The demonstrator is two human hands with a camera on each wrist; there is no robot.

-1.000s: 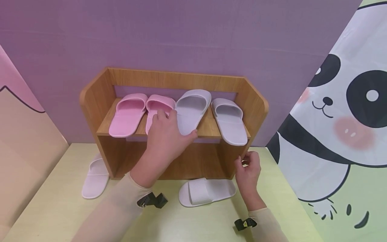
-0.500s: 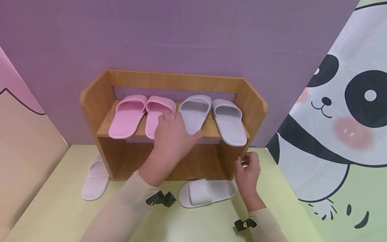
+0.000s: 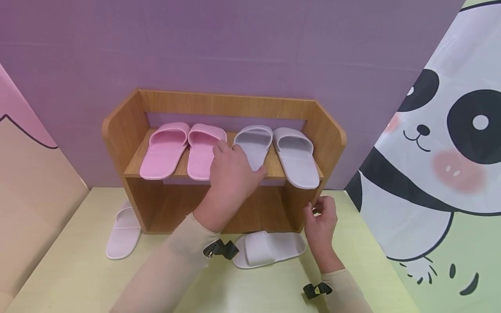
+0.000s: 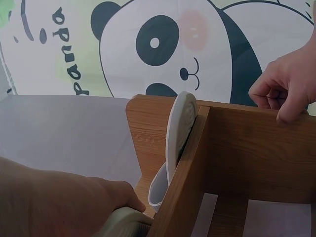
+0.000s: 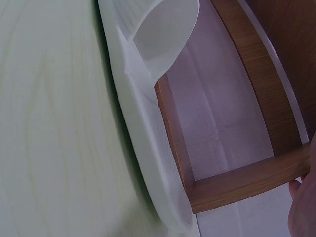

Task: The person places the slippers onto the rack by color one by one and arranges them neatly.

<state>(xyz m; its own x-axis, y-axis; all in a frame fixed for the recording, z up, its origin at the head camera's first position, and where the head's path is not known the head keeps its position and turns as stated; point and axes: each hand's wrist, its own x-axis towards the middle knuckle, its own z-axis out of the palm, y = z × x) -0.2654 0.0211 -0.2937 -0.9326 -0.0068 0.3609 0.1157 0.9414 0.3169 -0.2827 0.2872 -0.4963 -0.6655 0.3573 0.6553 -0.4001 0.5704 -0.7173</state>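
Pale table (image 3: 70,261), purple wall (image 3: 250,52) behind: left hand (image 3: 232,176) grips a slipper (image 3: 255,145), right hand (image 3: 321,221) pinches the wooden rack (image 3: 231,104).

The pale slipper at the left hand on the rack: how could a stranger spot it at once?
Find the wooden rack before the purple wall, then its upper shelf. The pale slipper is third from left, right of a pink slipper. Unlike the rightmost slipper, also pale, it has the left hand on it.

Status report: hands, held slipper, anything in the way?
Left hand gripping pale grey rounded slipper at upper shelf of brown wooden rack. Right hand holding rack's right side. White ribbed-strap slipper on pale yellow tabletop before rack, probably no obstacle.
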